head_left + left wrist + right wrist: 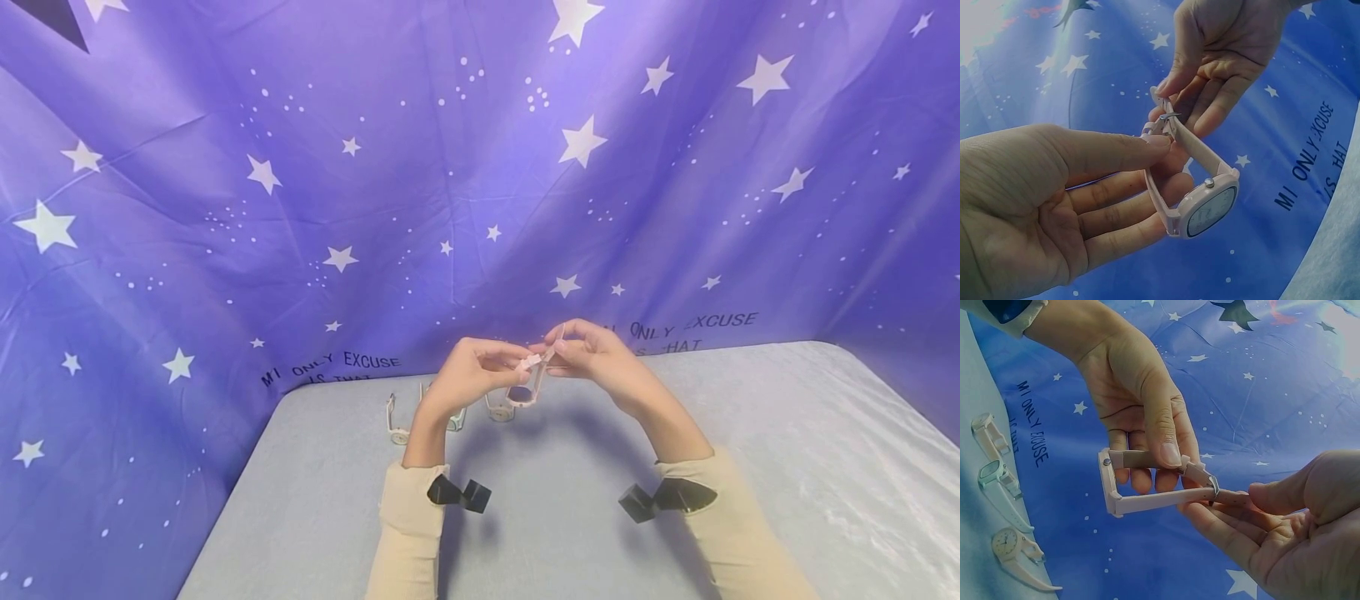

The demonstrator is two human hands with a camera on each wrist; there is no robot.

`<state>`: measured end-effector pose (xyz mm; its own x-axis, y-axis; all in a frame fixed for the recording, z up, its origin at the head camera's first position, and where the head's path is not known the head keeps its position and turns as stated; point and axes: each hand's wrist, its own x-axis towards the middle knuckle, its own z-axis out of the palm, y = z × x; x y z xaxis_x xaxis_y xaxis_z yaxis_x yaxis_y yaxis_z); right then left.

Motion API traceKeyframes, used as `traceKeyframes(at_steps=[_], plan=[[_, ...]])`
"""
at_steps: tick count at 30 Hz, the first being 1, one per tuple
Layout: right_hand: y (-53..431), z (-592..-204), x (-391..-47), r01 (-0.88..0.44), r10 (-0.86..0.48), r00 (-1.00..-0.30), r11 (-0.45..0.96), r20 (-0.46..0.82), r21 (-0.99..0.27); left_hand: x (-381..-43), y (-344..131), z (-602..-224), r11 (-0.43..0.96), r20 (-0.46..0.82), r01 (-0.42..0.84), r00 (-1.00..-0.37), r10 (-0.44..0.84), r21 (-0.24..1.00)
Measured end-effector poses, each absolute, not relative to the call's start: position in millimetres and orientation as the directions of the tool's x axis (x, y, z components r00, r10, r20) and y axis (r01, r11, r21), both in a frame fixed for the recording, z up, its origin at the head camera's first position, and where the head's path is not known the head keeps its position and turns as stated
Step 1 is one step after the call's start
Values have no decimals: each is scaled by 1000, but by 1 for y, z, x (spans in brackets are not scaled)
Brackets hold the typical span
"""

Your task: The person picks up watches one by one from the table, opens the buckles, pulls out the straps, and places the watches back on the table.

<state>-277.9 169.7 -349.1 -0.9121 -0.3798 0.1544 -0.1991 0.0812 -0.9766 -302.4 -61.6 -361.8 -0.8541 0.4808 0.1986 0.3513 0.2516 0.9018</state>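
Note:
A pale pink wristwatch (1210, 209) with a squarish face hangs in the air between both hands. My left hand (472, 373) pinches its strap near the metal buckle (1214, 487), thumb on top and fingers beneath. The strap's holed end is pinched between thumb and fingers of my right hand (600, 362). In the right wrist view this holed strap (1166, 500) passes through the buckle, making a closed loop. Whether the buckle's pin sits in a hole I cannot tell.
Three more watches lie on the grey cloth-covered table (562, 533): a cream one (1013, 550), a pale green one (1000, 481) and another light one (985, 434). Behind the table hangs a purple-blue star-printed curtain (480, 208).

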Motion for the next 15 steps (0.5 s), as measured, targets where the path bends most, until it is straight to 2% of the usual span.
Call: traceKeyframes(at_steps=[15], plan=[[169,-350,-276,-208,-387,-906,57,170,-976,-302,-61,-362,269,184,352,-849,496,896]])
